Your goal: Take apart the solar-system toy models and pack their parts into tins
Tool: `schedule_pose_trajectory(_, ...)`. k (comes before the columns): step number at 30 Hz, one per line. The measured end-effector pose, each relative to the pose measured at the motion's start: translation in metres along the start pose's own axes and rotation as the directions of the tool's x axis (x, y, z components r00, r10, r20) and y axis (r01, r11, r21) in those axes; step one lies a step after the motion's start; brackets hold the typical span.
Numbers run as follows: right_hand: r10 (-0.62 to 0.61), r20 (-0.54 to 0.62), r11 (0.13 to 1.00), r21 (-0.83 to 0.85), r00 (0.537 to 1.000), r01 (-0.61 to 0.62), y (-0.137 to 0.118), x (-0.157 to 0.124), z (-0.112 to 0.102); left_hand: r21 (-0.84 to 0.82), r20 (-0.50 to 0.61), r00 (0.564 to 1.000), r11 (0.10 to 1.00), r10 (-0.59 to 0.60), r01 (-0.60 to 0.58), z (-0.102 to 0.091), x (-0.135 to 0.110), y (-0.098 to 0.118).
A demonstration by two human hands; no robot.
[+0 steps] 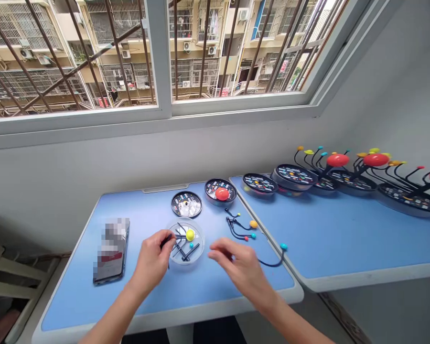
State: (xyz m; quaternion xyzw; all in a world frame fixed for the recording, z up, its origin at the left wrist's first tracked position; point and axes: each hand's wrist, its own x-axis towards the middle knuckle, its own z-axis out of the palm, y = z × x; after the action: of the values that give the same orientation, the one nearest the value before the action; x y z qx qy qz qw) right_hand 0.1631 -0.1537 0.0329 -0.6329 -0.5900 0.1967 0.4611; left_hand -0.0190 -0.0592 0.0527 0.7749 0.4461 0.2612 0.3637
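Observation:
Over the left side of a clear round dish (202, 248), my left hand (153, 255) is closed in a pinch on a thin black plastic rod (166, 240), mostly hidden by the fingers. The dish holds several black rods, a yellow ball (189, 235) and a small teal ball (191, 245). To the right of the dish, my right hand (238, 265) has thumb and fingertips drawn together; whatever they hold, if anything, cannot be made out. Behind that hand, a curved black arm with a teal ball (284, 247) runs along the table, its near end hidden.
Black curved arms with an orange ball (253, 224) and other small balls lie right of the dish. Behind are a black printed disc (186, 204) and a round base with a red ball (221, 193). A phone (111, 251) lies left. Assembled planet models (358, 181) line the second table.

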Motion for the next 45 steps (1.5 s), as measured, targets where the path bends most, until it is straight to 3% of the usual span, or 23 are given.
schedule_pose_trajectory(2,-0.137,0.068,0.977,-0.152,0.988,0.146,0.008,0.020,0.017,0.044,0.062,0.996,0.996,0.069,-0.072,0.009,0.019,0.001)
schedule_pose_trajectory(4,-0.192,0.115,0.925,-0.311,0.975,0.219,0.017,0.034,0.033,0.087,0.121,0.988,0.990,0.099,-0.110,0.020,0.034,-0.002)
schedule_pose_trajectory(7,-0.187,0.151,0.859,-0.454,0.971,0.236,0.025,0.043,0.047,0.137,0.146,0.985,0.985,0.088,-0.108,0.032,0.045,-0.012)
schedule_pose_trajectory(10,-0.169,0.159,0.857,-0.464,0.973,0.224,0.026,0.042,0.049,0.174,0.172,0.982,0.979,0.079,-0.109,0.039,0.047,-0.021)
schedule_pose_trajectory(16,-0.151,0.133,0.897,-0.399,0.980,0.192,0.032,0.018,0.022,0.200,0.161,0.983,0.972,0.087,-0.119,0.039,0.045,-0.023)
schedule_pose_trajectory(20,-0.152,0.009,0.841,-0.525,0.988,0.134,0.060,-0.010,-0.013,0.137,0.076,0.989,0.981,0.126,-0.136,0.036,0.035,-0.021)
schedule_pose_trajectory(24,-0.156,-0.074,0.758,-0.649,0.985,0.071,0.091,-0.031,-0.039,-0.002,-0.032,0.990,0.990,0.139,-0.139,0.040,0.008,-0.010)
schedule_pose_trajectory(26,-0.147,-0.059,0.723,-0.687,0.987,0.067,0.099,-0.034,-0.043,-0.081,0.006,0.994,0.991,0.105,-0.104,0.045,-0.008,0.000)
schedule_pose_trajectory(29,-0.186,-0.011,0.709,-0.694,0.982,0.127,0.094,-0.034,-0.042,-0.220,0.157,0.988,0.975,0.000,0.035,0.052,-0.027,0.014)
schedule_pose_trajectory(31,-0.248,0.009,0.719,-0.668,0.969,0.190,0.080,-0.033,-0.039,-0.364,0.267,0.954,0.903,-0.134,0.228,0.058,-0.034,0.018)
schedule_pose_trajectory(34,-0.370,0.045,0.737,-0.595,0.928,0.323,0.048,-0.033,-0.030,-0.583,0.493,0.820,0.590,-0.291,0.559,0.066,-0.036,0.016)
schedule_pose_trajectory(36,-0.465,0.088,0.725,-0.533,0.881,0.436,0.026,-0.035,-0.023,-0.617,0.664,0.711,0.366,-0.233,0.696,0.070,-0.036,0.012)
schedule_pose_trajectory(38,-0.546,0.129,0.702,-0.469,0.828,0.536,0.010,-0.036,-0.016,-0.593,0.772,0.629,0.257,-0.089,0.763,0.072,-0.037,0.010)
schedule_pose_trajectory(39,-0.572,0.141,0.696,-0.439,0.808,0.569,0.005,-0.036,-0.013,-0.590,0.790,0.612,0.243,-0.023,0.770,0.071,-0.037,0.010)
schedule_pose_trajectory(41,-0.591,0.132,0.710,-0.385,0.796,0.590,-0.001,-0.038,-0.009,-0.620,0.776,0.628,0.253,0.061,0.742,0.067,-0.038,0.010)
schedule_pose_trajectory(43,-0.561,0.017,0.775,-0.340,0.828,0.532,0.000,-0.041,-0.008,-0.661,0.739,0.669,0.265,0.073,0.702,0.062,-0.040,0.011)
schedule_pose_trajectory(45,-0.405,-0.153,0.901,-0.238,0.902,0.364,0.002,-0.044,-0.009,-0.676,0.716,0.698,0.277,0.028,0.683,0.056,-0.043,0.011)
